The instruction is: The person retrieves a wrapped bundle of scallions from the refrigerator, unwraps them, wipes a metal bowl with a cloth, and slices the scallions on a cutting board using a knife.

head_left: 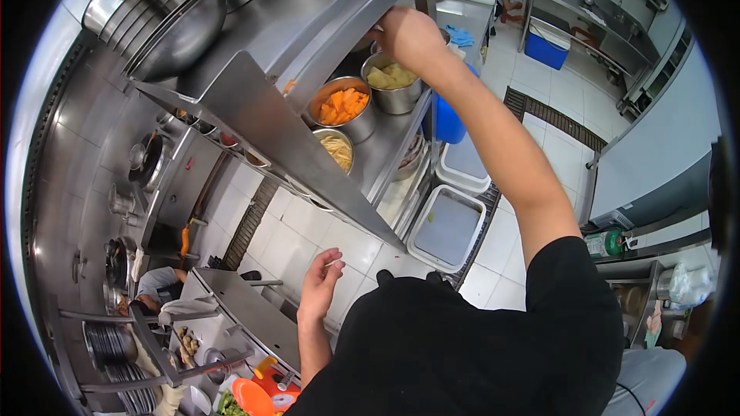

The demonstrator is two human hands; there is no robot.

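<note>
Head view: right hand [407, 35] reaches up under the shelf [254, 115], grip hidden, cannot tell; bowls of cut food [344, 105] just below it; left hand [320, 286] hangs loosely open, empty.

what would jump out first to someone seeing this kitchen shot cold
The right hand stretches up to the steel shelf, beside a bowl of orange pieces and a bowl of yellow pieces. The left hand hangs open and empty over the white tiled floor.

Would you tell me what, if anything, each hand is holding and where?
The left hand holds nothing. The right hand reaches under the steel shelf above the bowls; its fingers are hidden, so any hold cannot be told.
</note>
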